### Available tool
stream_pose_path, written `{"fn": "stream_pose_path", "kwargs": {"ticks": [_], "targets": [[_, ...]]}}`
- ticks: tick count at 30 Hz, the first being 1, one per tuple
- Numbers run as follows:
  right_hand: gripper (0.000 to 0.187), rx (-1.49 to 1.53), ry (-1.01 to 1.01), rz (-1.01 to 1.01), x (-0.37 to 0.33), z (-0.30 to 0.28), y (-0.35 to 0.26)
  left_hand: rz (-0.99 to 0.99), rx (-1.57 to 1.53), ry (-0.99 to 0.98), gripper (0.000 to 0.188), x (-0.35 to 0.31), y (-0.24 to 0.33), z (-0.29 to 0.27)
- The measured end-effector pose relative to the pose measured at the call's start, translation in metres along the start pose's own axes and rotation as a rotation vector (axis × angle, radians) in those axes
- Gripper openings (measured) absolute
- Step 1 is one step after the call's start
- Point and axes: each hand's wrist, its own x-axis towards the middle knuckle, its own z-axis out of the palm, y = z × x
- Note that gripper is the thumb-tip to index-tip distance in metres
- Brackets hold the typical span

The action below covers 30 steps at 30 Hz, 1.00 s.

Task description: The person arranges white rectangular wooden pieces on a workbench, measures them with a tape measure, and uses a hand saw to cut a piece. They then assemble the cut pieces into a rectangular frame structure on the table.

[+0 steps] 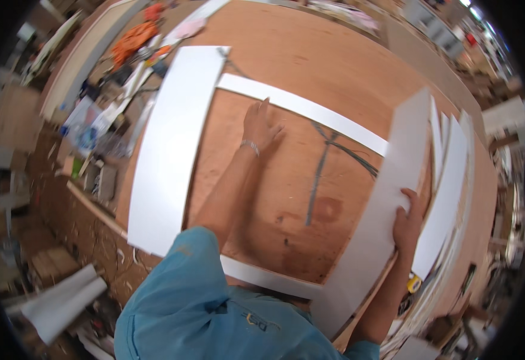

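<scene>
Four-sided and open in the middle, a frame of white boards lies on a brown wooden worktable. My left hand (260, 127) reaches into it, fingers stretched and spread, fingertips at the near edge of the narrow far strip (310, 114). It holds nothing. On the right, my right hand (408, 223) grips the outer edge of a wide white panel (373, 207), which looks tilted up. Another wide white panel (172, 144) forms the left side. Close to my body runs the narrow near strip (268, 279), partly hidden by my blue shirt.
Dark cord or strapping (328, 141) lies on the worktable (286, 48) inside the frame. Long white strips (445, 192) are stacked at the right, with a yellow tape measure (414, 282) beside them. Orange cloth (135, 41), plastic bags and offcuts clutter the left.
</scene>
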Motion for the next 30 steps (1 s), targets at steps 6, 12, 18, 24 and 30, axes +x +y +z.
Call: {"fn": "stream_pose_path", "kwargs": {"ticks": [6,12,18,24,30], "targets": [[0.047,-0.025,-0.003,-0.03,0.005,0.003,0.01,-0.9,0.605,0.118,0.108,-0.167,-0.116,-0.214],[0.047,0.081,-0.036,-0.055,0.005,0.002,0.02,-0.887,0.254,-0.263,0.11,-0.185,-0.216,-0.296],[0.046,0.005,0.003,-0.06,0.003,-0.001,0.019,-0.633,0.006,-0.098,0.085,-0.174,-0.21,-0.33],[0.047,0.067,0.034,-0.092,0.005,0.0,0.026,-0.605,0.099,0.063,0.058,-0.154,-0.119,-0.39],[0.045,-0.099,0.058,-0.092,0.0,-0.004,0.016,-0.461,0.104,0.188,0.058,-0.162,-0.041,-0.381]]}}
